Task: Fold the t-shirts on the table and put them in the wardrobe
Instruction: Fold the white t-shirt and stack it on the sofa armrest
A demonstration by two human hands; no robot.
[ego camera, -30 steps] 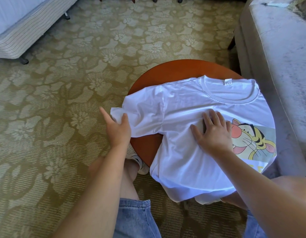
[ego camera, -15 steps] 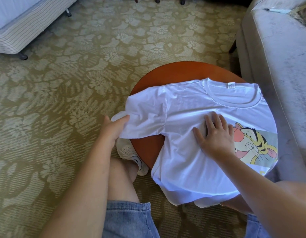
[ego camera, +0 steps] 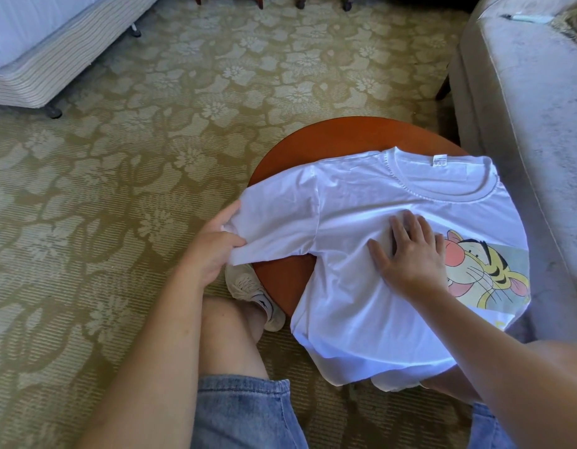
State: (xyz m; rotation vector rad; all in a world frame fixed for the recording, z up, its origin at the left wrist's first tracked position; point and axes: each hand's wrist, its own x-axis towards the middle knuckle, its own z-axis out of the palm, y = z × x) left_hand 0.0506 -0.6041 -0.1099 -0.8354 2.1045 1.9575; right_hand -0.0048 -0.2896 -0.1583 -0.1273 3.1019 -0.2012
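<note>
Shorts: blue denim shorts [ego camera: 242, 413] at the bottom edge, a bare knee ahead of them.
Shoe: a pale shoe [ego camera: 248, 286] on the carpet, partly under the desk's edge.
Left hand: the left hand [ego camera: 212, 247] pinches the end of the sleeve [ego camera: 274, 222], fingers curled round its hem.
Right hand: the right hand [ego camera: 410, 254] lies flat on the chest, fingers spread, beside the tiger print [ego camera: 488, 273].
T-shirt: the white t-shirt [ego camera: 361, 312] is spread face up on the desk, hem hanging over the near edge.
Desk: a round brown desk [ego camera: 345, 134].
Carpet: a floral carpet [ego camera: 119, 157].
Sofa: a grey sofa [ego camera: 523, 92], far right.
Bed: a striped bed [ego camera: 38, 59], far left.
</note>
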